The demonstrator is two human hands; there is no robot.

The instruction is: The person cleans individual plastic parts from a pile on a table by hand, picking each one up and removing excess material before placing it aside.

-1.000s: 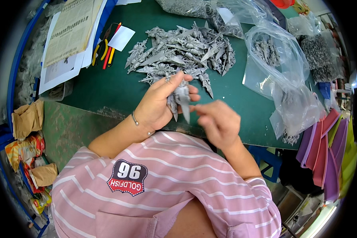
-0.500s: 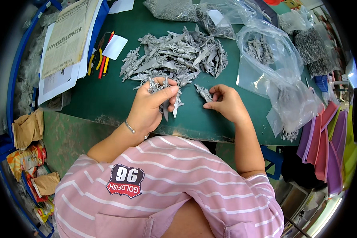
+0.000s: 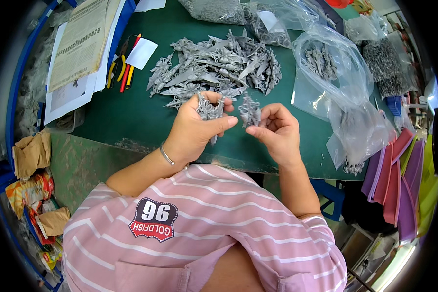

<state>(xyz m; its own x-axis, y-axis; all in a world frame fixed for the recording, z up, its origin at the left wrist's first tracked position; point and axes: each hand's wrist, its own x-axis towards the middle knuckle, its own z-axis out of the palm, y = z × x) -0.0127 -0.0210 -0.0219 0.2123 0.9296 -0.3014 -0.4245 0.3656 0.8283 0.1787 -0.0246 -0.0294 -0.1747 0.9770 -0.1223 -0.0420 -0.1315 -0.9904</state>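
Left hand [image 3: 199,124]: we saw it gripping several gray parts [image 3: 210,109].
Right hand [image 3: 278,130]: we saw fingertips pinching a gray piece [image 3: 249,111].
Pile [image 3: 219,65]: we noted it on the green table [image 3: 112,114], beyond the 2 hands.

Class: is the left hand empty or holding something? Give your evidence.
Holding something: ornate grey pieces lie in the left hand, showing beyond its thumb; exact count cannot be told.

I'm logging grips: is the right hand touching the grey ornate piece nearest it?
Touching. The head view plainly shows the right hand holding the grey ornate piece between its thumb and fingers.
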